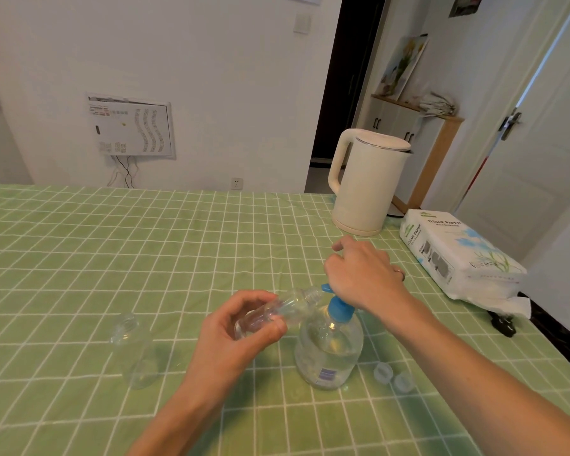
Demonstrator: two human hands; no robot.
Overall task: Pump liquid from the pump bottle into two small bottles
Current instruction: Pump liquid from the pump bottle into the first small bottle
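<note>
A clear pump bottle with a blue pump head stands on the green checked tablecloth, partly full of clear liquid. My right hand rests on top of the pump head, covering most of it; only the blue spout tip shows. My left hand holds a small clear bottle tilted on its side, its open threaded neck right at the spout tip. A second small clear bottle stands upright and uncapped to the left, apart from both hands.
Two small clear caps lie right of the pump bottle. A cream electric kettle and a pack of tissue paper sit at the far right. The table's right edge runs close behind my right forearm.
</note>
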